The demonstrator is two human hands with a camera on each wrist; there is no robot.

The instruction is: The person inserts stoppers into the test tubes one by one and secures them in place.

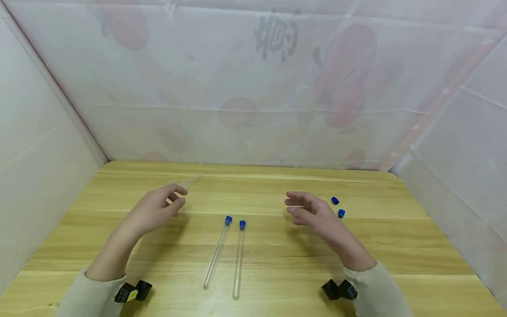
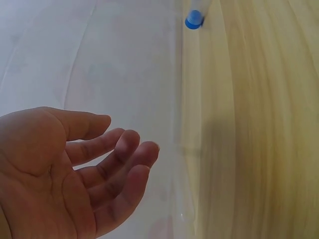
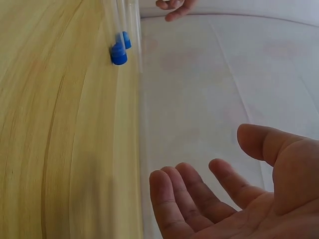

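Left hand [image 1: 156, 210] hovers over the pale wooden table [image 1: 277, 259], fingers loosely curled, holding nothing; an uncapped clear glass tube [image 1: 189, 182] lies just beyond its fingertips. Right hand [image 1: 313, 212] also hovers, fingers relaxed and spread, empty. Two clear blue-capped test tubes [image 1: 227, 255] lie side by side between the hands, apart from both. Two loose blue caps [image 1: 338, 207] sit just right of the right hand. White sheeted walls [image 1: 47, 145] close three sides; near edge open.
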